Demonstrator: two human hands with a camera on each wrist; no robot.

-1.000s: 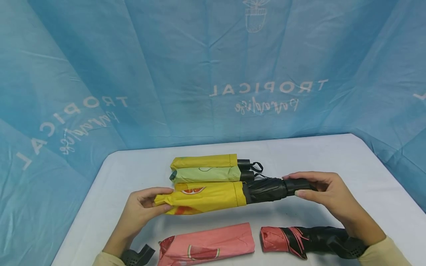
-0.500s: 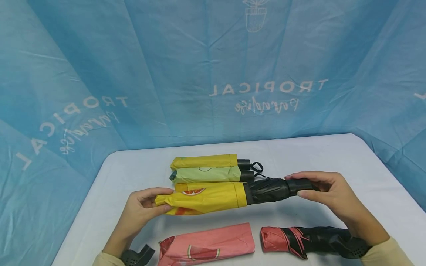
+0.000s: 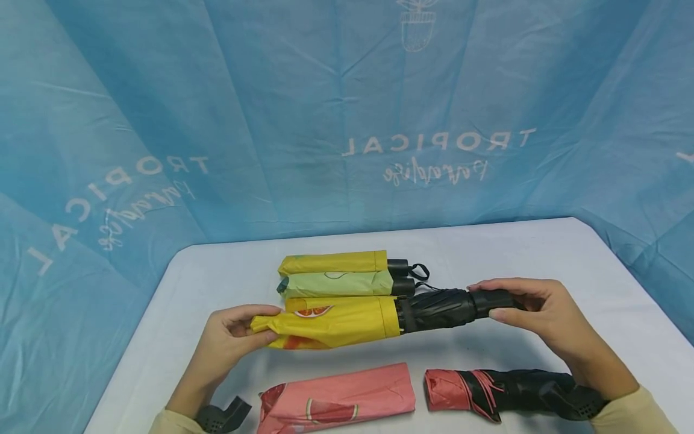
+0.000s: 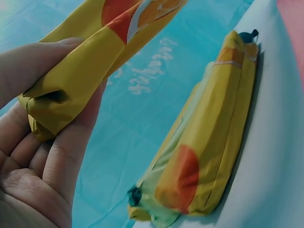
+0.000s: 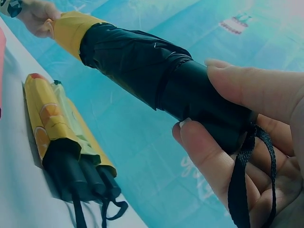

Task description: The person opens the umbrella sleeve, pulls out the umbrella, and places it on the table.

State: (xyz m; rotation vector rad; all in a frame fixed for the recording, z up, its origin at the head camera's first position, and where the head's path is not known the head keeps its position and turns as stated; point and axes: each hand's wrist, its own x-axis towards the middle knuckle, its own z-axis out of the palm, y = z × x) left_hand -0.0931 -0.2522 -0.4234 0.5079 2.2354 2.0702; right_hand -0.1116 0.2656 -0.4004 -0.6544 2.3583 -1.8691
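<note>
Two hands hold one umbrella [image 3: 439, 310] above the surface [image 3: 222, 277], at the middle of the scene. The left hand [image 3: 230, 337] pinches the left end of its yellow cover [image 3: 341, 325], thumb on one side and fingers on the other. The right hand [image 3: 542, 310] is clamped on the black handle [image 5: 204, 102] at the other end, and one wrist strap [image 5: 237, 185] hangs in a loop from it. The cover is over the left part of the umbrella only; black folded cloth shows between its mouth and the handle.

Beyond it, three covered umbrellas lie side by side on the surface, handles to the right: one yellow umbrella [image 3: 333, 263] farthest, one green umbrella [image 3: 341, 284] in the middle, and one orange-print umbrella [image 4: 213, 137] nearest, mostly hidden behind the held one in the head view. The right wrist view shows all three of their handles.

On the near side lie two more things: one pink cover [image 3: 336, 401] with a watermelon print at left, and one rolled pink-and-black umbrella [image 3: 461, 386] just right of it, a small gap between them. One blue backdrop [image 3: 271, 120] hangs beyond the surface.
</note>
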